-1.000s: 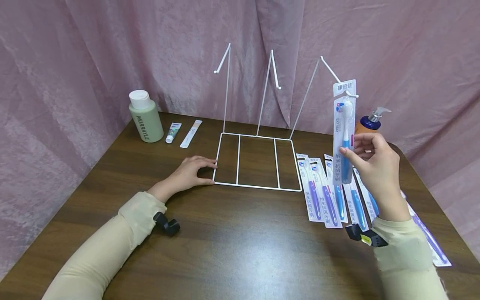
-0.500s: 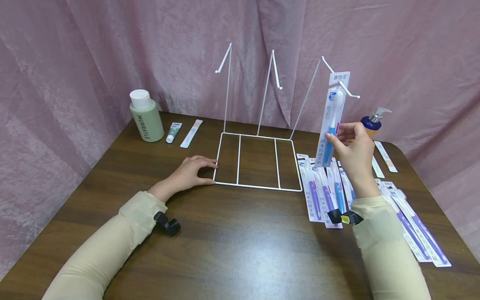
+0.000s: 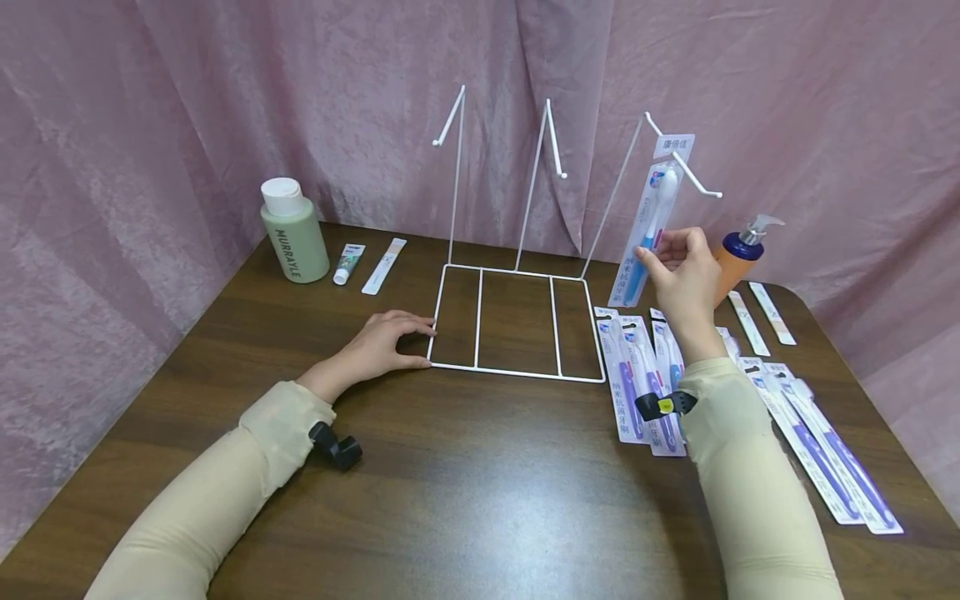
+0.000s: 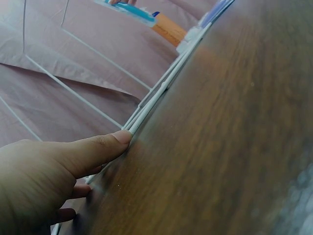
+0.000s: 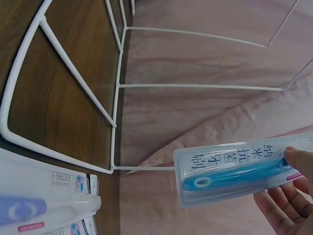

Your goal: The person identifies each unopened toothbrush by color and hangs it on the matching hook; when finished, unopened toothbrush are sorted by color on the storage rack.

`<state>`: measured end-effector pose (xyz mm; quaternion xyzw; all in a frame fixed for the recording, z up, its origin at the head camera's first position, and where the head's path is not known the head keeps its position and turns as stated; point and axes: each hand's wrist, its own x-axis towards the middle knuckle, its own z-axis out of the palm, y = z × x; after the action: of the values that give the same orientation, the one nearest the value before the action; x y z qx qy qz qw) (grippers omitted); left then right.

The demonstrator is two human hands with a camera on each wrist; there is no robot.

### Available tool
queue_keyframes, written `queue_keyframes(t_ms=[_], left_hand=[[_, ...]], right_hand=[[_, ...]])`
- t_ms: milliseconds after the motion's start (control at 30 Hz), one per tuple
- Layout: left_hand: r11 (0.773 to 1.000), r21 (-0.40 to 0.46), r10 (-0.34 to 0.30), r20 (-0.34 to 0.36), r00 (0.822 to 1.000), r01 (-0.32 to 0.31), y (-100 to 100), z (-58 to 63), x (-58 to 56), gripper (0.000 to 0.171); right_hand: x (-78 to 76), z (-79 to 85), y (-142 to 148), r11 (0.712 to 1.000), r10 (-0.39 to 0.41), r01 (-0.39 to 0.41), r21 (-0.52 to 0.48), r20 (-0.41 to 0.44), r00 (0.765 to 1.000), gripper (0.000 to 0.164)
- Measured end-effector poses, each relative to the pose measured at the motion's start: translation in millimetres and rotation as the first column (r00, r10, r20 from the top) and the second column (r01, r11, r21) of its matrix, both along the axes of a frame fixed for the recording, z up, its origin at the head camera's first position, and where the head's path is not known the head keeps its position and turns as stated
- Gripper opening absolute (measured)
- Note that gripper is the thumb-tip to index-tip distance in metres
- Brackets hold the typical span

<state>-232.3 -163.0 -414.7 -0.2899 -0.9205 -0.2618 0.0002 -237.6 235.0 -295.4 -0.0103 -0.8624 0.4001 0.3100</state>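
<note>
My right hand (image 3: 686, 271) pinches a packaged blue toothbrush (image 3: 648, 229) between thumb and fingers. The card's upper end is on the right hook (image 3: 697, 177) of a white wire rack (image 3: 517, 374), and the hook's bar comes out through its front. In the right wrist view the lower part of the blue toothbrush package (image 5: 234, 169) shows beside my fingertips. My left hand (image 3: 380, 343) rests at the rack's left side, thumb near the front corner and fingers on the side wire. The left wrist view shows that thumb (image 4: 105, 149) against the base wire.
Packaged purple toothbrushes (image 3: 622, 383) and other toothbrush packs lie to the right of the rack. An orange pump bottle (image 3: 735, 262) stands behind my right hand. At the back left are a green bottle (image 3: 296, 242), a small tube (image 3: 348, 263) and a white sachet (image 3: 384, 267).
My right hand has moved left and away from me, sliding the packaged blue toothbrush back along the right hook; the package's lower end now tilts left. My left hand has stayed put.
</note>
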Motion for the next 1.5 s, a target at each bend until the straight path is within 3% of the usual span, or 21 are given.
queue_keyframes(t_ms=[833,1300,1500], left_hand=[[1.0,0.005,0.005,0.007,1.0,-0.005,-0.4,2.5,1.4,0.049],[1.0,0.0,0.007,0.013,1.0,-0.007,1.0,3.1,2.1,0.049],[1.0,-0.001,0.01,0.014,1.0,-0.01,1.1,3.6,2.3,0.05]], right_hand=[[-48.0,-1.5,-6.9,0.998,-0.057,0.057,0.016,0.028,0.998,0.039],[-49.6,0.8,-2.8,0.996,-0.032,0.023,0.087,0.106,0.994,0.048],[-48.1,1.7,2.7,0.994,-0.025,0.016,0.109,0.087,0.996,0.051]])
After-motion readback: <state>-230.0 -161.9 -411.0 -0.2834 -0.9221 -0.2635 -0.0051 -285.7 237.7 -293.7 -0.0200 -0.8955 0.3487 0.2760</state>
